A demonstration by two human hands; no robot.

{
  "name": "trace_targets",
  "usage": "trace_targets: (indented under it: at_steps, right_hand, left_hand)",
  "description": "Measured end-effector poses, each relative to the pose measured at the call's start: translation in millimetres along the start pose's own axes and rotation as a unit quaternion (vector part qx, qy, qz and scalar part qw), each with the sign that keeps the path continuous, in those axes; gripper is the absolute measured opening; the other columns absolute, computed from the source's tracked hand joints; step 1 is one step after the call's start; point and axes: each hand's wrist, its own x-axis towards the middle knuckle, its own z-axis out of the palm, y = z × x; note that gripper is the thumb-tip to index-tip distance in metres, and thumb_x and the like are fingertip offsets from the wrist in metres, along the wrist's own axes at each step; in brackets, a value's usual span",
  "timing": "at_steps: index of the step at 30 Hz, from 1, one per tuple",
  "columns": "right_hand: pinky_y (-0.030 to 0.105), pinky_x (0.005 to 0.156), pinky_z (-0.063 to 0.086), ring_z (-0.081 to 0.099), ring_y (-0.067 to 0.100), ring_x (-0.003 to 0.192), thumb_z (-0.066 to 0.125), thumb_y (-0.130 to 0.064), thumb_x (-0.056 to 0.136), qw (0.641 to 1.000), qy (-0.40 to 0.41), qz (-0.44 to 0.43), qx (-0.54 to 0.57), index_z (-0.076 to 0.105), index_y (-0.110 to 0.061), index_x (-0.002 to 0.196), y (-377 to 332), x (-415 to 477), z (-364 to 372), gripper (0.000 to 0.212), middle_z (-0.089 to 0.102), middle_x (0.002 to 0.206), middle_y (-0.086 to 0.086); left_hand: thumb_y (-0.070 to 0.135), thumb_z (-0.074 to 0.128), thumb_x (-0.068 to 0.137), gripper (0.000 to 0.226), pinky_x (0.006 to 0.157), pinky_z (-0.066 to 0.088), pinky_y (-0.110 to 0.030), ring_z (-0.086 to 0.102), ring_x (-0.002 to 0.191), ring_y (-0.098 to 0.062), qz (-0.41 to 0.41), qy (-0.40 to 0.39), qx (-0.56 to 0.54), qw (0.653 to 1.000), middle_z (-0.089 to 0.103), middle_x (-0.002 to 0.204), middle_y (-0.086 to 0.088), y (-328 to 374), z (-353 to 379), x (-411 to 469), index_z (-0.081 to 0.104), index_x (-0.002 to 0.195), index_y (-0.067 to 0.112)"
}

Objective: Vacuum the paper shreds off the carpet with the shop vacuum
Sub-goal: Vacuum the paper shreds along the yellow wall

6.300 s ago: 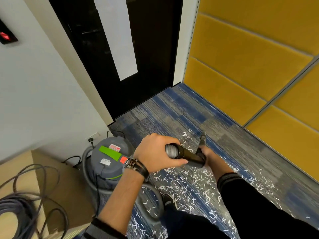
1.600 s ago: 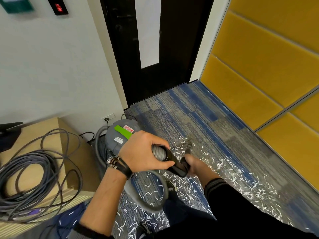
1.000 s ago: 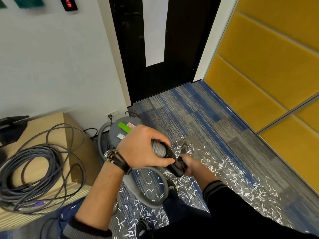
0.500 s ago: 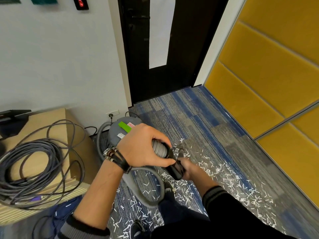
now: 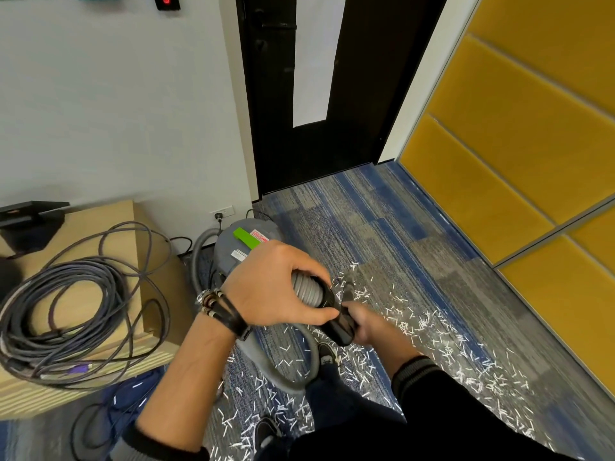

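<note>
Left hand (image 5: 279, 287): we see it gripping the grey hose (image 5: 304, 289).
Right hand (image 5: 367, 326): wrapped round the black nozzle (image 5: 337, 322).
Shop vacuum (image 5: 233, 249): beside the wall.
Paper shreds (image 5: 429, 324): scattered over the carpet (image 5: 382, 227).

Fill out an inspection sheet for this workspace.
Surface: blue-grey carpet, paper shreds scattered across it.
Job's things: grey shop vacuum by the wall, hose looping on the floor.
Clutter: black object on the wooden cabinet.
Hands: left hand grips the hose; right hand grips the black nozzle.
Cables: coiled cable on the cabinet; black plug in the wall socket.
Surroundings: black door, yellow wall panels.
</note>
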Motion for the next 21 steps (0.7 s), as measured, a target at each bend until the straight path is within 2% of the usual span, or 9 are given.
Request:
trace_targets:
  at_steps: [3,5,8,11,13,16,18,21]
  right_hand:
    - [0.037,0.053,0.057,0.065,0.03,0.082,0.045,-0.028,0.1,1.0,0.015,0.007,0.005,0.052,-0.008,0.125,7,-4,-4,0.032,0.06,0.106,0.017]
    - [0.035,0.055,0.058,0.065,0.028,0.079,0.044,-0.03,0.1,0.999,0.037,0.012,0.019,0.052,-0.008,0.123,13,-4,-14,0.033,0.061,0.103,0.016]
    - [0.033,0.057,0.056,0.064,0.027,0.07,0.042,-0.028,0.102,0.999,0.05,0.004,-0.006,0.052,-0.005,0.114,3,-6,-29,0.028,0.065,0.086,0.013]
    - [0.028,0.046,0.051,0.059,0.025,0.06,0.043,-0.026,0.102,0.998,0.052,-0.001,-0.039,0.05,-0.006,0.103,-17,-11,-38,0.021,0.06,0.076,0.011]
    - [0.027,0.043,0.051,0.06,0.026,0.062,0.044,-0.028,0.101,0.997,0.058,-0.003,-0.045,0.051,-0.006,0.104,-22,-10,-44,0.023,0.061,0.078,0.012]
    - [0.033,0.05,0.055,0.064,0.029,0.068,0.045,-0.024,0.1,0.997,0.066,0.004,-0.034,0.051,-0.004,0.111,-19,0,-52,0.024,0.064,0.086,0.016]
    - [0.034,0.057,0.056,0.066,0.029,0.07,0.045,-0.024,0.099,0.997,0.068,0.02,-0.032,0.05,-0.005,0.112,-18,5,-46,0.023,0.065,0.088,0.015]
    - [0.037,0.058,0.057,0.067,0.029,0.073,0.048,-0.025,0.099,0.999,0.041,0.008,-0.024,0.049,-0.004,0.118,-29,14,-30,0.028,0.066,0.094,0.016]
  left_hand:
    - [0.054,0.089,0.069,0.033,0.076,0.056,-0.03,0.071,0.08,-0.003,-0.004,-0.004,-0.035,0.999,0.075,0.084,0.02,-5,2,0,0.082,0.09,0.03]
    - [0.053,0.09,0.069,0.034,0.074,0.052,-0.024,0.069,0.079,-0.005,-0.014,-0.004,-0.047,0.999,0.073,0.082,0.021,-9,7,-1,0.082,0.09,0.029]
    - [0.052,0.088,0.07,0.031,0.071,0.05,-0.023,0.067,0.076,-0.008,-0.022,0.018,-0.049,0.998,0.071,0.078,0.019,-9,11,-1,0.082,0.089,0.029]
    - [0.048,0.088,0.072,0.025,0.069,0.05,-0.023,0.065,0.072,-0.007,-0.005,0.035,-0.028,0.999,0.07,0.076,0.017,-2,8,4,0.081,0.088,0.03]
    - [0.05,0.088,0.072,0.027,0.071,0.052,-0.024,0.066,0.075,-0.006,-0.003,0.024,-0.02,0.999,0.072,0.079,0.018,2,10,11,0.081,0.089,0.031]
    - [0.06,0.082,0.071,0.033,0.074,0.054,-0.029,0.067,0.078,-0.004,-0.023,-0.001,-0.018,1.0,0.073,0.081,0.02,-1,23,17,0.081,0.09,0.033]
    - [0.061,0.08,0.07,0.034,0.075,0.053,-0.025,0.067,0.079,-0.001,-0.035,0.01,-0.016,0.999,0.071,0.08,0.024,-6,23,17,0.081,0.09,0.034]
    - [0.059,0.081,0.071,0.032,0.076,0.051,-0.018,0.066,0.08,0.005,-0.034,0.032,0.014,0.999,0.071,0.081,0.027,-11,10,18,0.082,0.091,0.034]
